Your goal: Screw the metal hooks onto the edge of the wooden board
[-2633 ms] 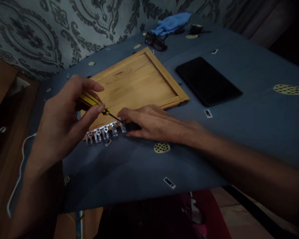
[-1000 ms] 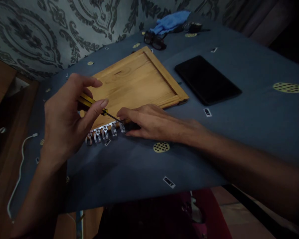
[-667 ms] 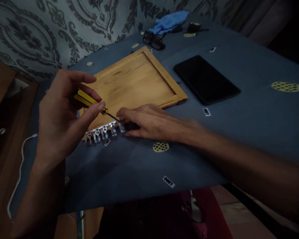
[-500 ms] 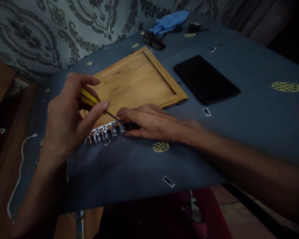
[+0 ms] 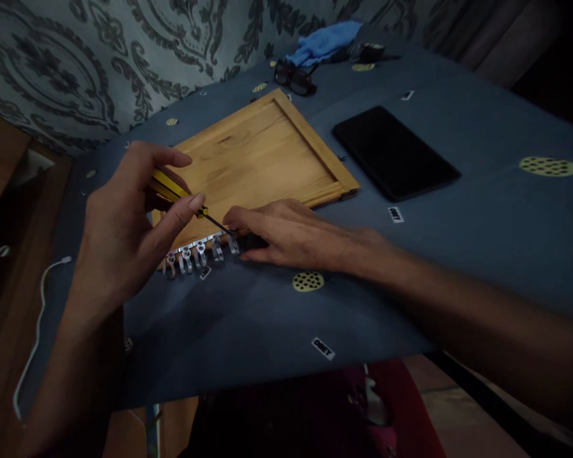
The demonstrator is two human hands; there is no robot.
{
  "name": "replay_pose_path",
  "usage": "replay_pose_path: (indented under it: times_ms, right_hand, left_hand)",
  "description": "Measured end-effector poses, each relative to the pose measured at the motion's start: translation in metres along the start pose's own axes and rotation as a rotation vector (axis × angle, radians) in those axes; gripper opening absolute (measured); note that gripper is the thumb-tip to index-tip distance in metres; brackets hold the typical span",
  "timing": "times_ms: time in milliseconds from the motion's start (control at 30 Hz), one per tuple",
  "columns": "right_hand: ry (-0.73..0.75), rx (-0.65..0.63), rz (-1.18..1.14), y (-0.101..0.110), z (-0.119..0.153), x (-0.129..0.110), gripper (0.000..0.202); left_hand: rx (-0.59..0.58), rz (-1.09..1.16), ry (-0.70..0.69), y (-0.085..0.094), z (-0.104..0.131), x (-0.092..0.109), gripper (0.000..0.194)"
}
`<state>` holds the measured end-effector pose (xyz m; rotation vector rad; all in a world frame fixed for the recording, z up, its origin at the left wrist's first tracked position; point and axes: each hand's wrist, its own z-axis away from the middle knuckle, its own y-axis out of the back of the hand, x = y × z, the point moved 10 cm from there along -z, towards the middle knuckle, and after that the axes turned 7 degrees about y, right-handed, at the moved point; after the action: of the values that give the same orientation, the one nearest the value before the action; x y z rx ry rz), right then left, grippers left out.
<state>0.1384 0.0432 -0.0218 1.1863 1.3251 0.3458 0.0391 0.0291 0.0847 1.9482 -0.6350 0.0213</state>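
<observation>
My left hand is closed round the yellow-and-black handle of a screwdriver, with the forefinger raised off it. The thin shaft slants down to the right, its tip at the rightmost of several metal hooks. These silvery hooks line the near edge of a framed wooden board lying flat. My right hand grips that near edge, fingers on top and thumb in front, just right of the last hook. The screw head under the tip is too small to make out.
A black tablet lies right of the board. Behind are sunglasses, a blue cloth and a dark object like keys. A white cable runs along the left. The tablecloth's front edge hangs near my lap.
My left hand has shifted very slightly left round the screwdriver handle. The screwdriver tip stays at the last hook, and my right hand and the board have not visibly moved.
</observation>
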Motion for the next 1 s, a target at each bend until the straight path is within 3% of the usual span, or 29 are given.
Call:
replay_pose_path:
  times_ms: [133,267,467,667,1000]
  right_hand:
    - [0.008,0.006,-0.001,0.0,0.0002,0.0,0.036]
    - [0.0,0.005,-0.013,0.0004,0.0005,0.0008,0.037]
    - [-0.012,-0.013,-0.015,0.0003,0.0006,0.0005,0.035]
    - [-0.005,-0.018,-0.002,0.0004,0.0002,-0.0003,0.036]
    - [-0.008,-0.015,-0.013,-0.0003,0.0002,0.0007,0.035]
  left_hand:
    - [0.051,-0.116,-0.051,0.0026,-0.0003,0.005,0.035]
    - [0.009,-0.04,-0.053,0.002,0.001,0.0068,0.026]
    - [-0.069,0.053,0.001,-0.0022,0.0013,0.0013,0.035]
    - [0.055,-0.098,-0.045,0.0059,-0.0002,0.0067,0.026]
    - [-0.049,0.092,-0.015,0.0027,-0.0001,0.0026,0.03]
